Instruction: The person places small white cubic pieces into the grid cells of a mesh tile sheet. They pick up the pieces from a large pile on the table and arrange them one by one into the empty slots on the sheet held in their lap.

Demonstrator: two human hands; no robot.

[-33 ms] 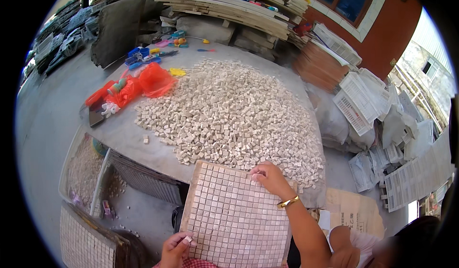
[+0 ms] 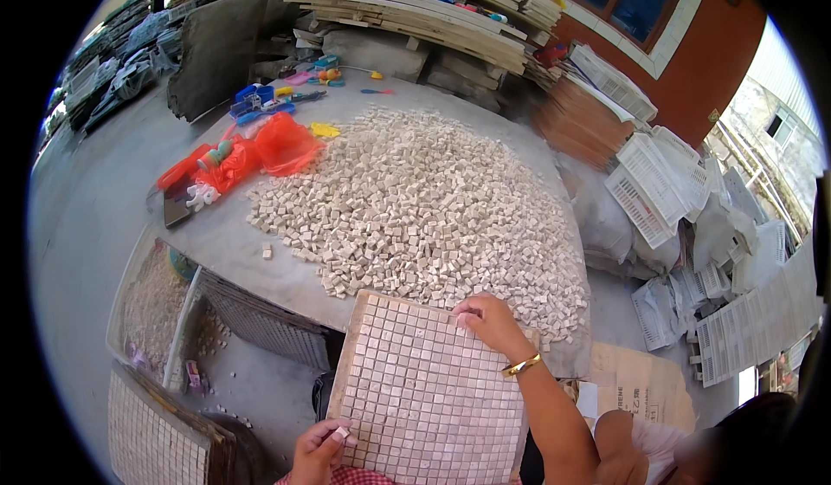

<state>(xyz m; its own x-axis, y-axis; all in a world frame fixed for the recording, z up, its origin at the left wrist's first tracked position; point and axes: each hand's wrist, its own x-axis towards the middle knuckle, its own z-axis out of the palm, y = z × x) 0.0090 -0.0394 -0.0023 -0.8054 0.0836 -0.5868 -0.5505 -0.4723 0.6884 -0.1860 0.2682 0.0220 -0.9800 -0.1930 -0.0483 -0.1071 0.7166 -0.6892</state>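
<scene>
A tray-like board of small square stone mosaic tiles [image 2: 424,390], set in rows, leans in front of me against the table edge. At its top right edge my right hand [image 2: 492,322] is closed, fingertips pinching a pale tile that they partly cover. Low by the board's left edge, my left hand [image 2: 317,455] holds a small stone tile [image 2: 341,434] between thumb and fingers. Just beyond the board spreads a big heap of loose stone tiles [image 2: 415,208] on the grey table [image 2: 234,260]. One single tile [image 2: 267,250] lies apart from the heap.
Red plastic bags [image 2: 281,145], a dark phone-like slab [image 2: 176,211] and coloured toys lie at the table's left. Below stand a white bin [image 2: 130,312] and tiled boards [image 2: 156,433]. White crates [image 2: 645,186] pile up at right; another person [image 2: 628,446] sits at lower right.
</scene>
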